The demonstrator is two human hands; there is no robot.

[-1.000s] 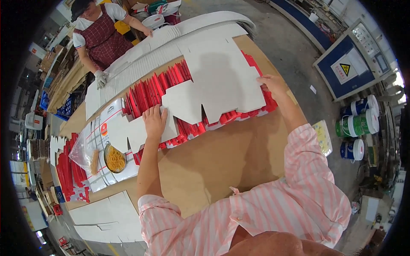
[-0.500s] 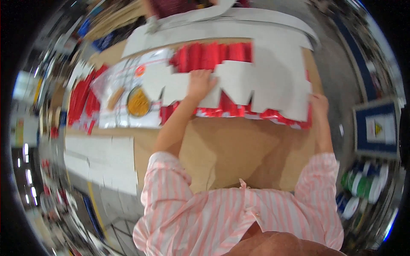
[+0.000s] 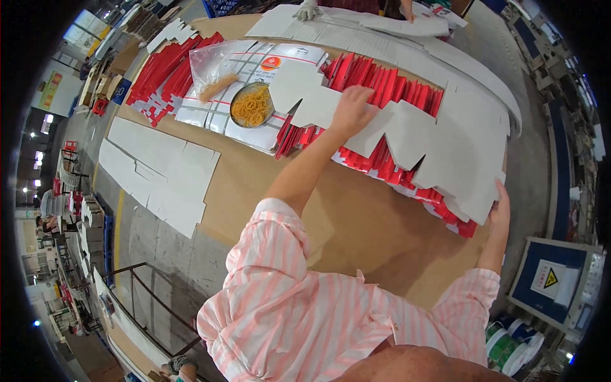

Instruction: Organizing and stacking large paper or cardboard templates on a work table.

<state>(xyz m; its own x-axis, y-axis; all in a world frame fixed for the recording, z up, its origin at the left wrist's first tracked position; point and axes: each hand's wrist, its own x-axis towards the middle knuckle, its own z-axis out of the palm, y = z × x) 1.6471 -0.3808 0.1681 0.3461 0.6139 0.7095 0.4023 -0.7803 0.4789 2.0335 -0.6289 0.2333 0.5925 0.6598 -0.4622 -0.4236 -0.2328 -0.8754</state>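
A white die-cut cardboard sheet with notched edges lies over rows of red folded card pieces, which stick out along its far and near sides. On top of the sheet, toward its left part, rests my left hand, its fingers laid on the board. At the sheet's right end my right hand holds the edge, thumb and fingers against it. Left of the sheet, a round bowl of yellow rubber bands sits on a white printed sack.
More red card pieces lie at the table's far left. Another white sheet overhangs the left near side. Across the table, a person's gloved hand touches a large white sheet. A blue board with a warning sign stands right.
My view has turned, so the table now slants down to the right. Both hands keep their places on the cardboard sheet. The co-worker's strip of white board has been lowered.
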